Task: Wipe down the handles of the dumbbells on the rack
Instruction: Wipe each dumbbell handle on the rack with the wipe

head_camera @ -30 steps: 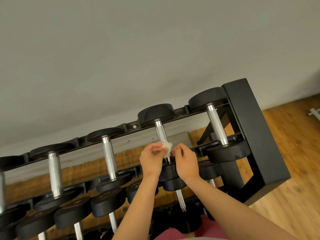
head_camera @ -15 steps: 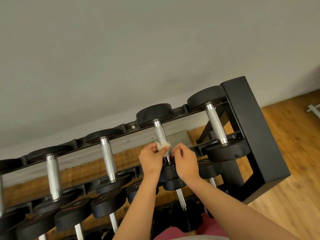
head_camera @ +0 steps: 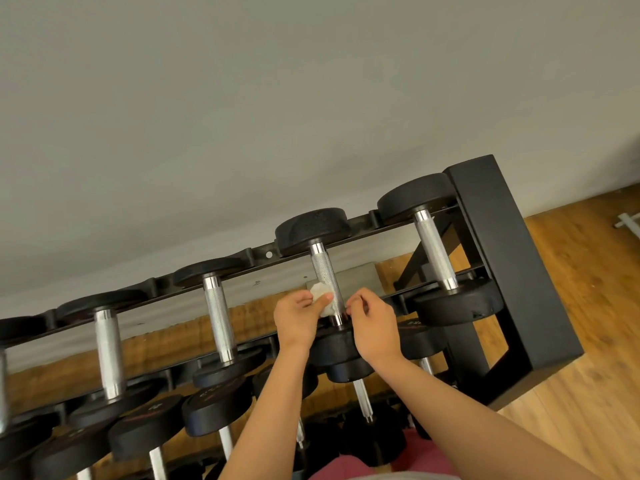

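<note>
Dumbbells [head_camera: 107,341] with black heads and knurled steel grips lie side by side on the top tier of a black rack [head_camera: 502,258], each grip running from near to far. At the left, two of them sit with no hand on them, and a lower tier [head_camera: 214,410] of black heads shows beneath. Right of these, the left hand [head_camera: 298,320] reaches up from below. Its thumb and fingers [head_camera: 299,299] pinch a white wad [head_camera: 318,289] against the left side of the third handle [head_camera: 325,271], close to that handle's near end. The far part of the handle shows bare steel. Just right of the same handle is the right hand [head_camera: 372,323], fingers curled and thumb tip close to the forefinger beside the steel. Whether they grasp part of the wad or nothing cannot be told. Both hands hide much of this dumbbell's near head. Further right lies the last dumbbell [head_camera: 434,251], apart from the hands and beside the rack's end frame. Wood floor [head_camera: 588,323] lies right of the rack, and a grey wall [head_camera: 311,98] stands behind it.
</note>
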Available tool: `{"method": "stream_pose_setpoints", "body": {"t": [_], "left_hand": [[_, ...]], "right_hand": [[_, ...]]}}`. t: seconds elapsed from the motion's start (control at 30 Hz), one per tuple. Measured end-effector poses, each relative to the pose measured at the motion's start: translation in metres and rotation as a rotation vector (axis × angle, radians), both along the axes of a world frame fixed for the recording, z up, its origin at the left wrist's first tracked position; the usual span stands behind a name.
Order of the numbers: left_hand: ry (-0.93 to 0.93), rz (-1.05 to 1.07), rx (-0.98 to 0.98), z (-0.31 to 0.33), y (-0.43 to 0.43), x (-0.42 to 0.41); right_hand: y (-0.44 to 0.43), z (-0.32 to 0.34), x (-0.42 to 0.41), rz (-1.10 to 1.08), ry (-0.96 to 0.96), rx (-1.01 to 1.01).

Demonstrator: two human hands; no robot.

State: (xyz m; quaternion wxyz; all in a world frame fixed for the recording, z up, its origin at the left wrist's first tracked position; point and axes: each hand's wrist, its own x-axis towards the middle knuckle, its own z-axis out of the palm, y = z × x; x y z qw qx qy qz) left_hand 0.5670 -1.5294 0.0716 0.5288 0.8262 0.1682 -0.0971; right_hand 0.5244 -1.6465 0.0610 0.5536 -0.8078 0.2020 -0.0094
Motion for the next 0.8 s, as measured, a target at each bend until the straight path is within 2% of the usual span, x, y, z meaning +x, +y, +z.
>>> {"method": "stream_pose_setpoints", "body": {"t": [0.1,0.3,0.47,0.63,0.8], "left_hand": [[0.002,0.015,-0.02,0.001,-0.006,0.004],[-0.124,0.046,0.124,-0.002,-0.013,0.0],[-0.064,0.054,0.094,0.008,-0.022,0.013],[-0.144,0.136,0.071,0.002,-0.019,0.004],[-0.081,0.177,0.018,0.006,-0.023,0.021]], "right_hand": [[0.0,0.0,0.0,-0.003,0.007,-0.001],[0.0,0.001,-0.001,-0.01,0.0,0.0],[-0.001,0.001,0.0,-0.011,0.002,-0.001],[0.0,0.001,0.0,-0.005,0.0,0.011],[-0.001,0.002,-0.001,-0.008,-0.001,0.014]]}}
